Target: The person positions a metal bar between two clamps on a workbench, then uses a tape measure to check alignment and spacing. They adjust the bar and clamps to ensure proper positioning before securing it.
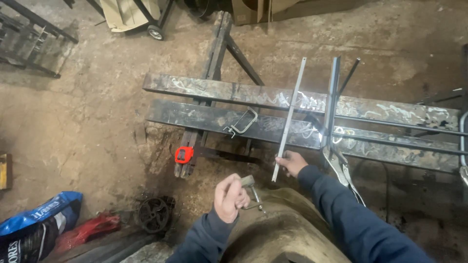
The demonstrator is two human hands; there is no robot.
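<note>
My right hand (291, 162) grips the near end of a long thin flat metal strip (290, 114) that lies across two rusty steel beams (219, 90). My left hand (230, 197) holds a small metal C-clamp (251, 192) just above my lap. A second C-clamp (242, 124) lies on the nearer beam (195, 117). A darker angle bar (331, 97) crosses the beams to the right of the strip, with locking pliers (343, 170) clamped at its near end.
The beams rest on a steel trestle (214, 53). A red tape measure (184, 155) sits on the trestle's near end. Thin rods (399, 143) run along the beams at right. Bags (34, 226) and a small wheel (153, 213) lie on the dirt floor at lower left.
</note>
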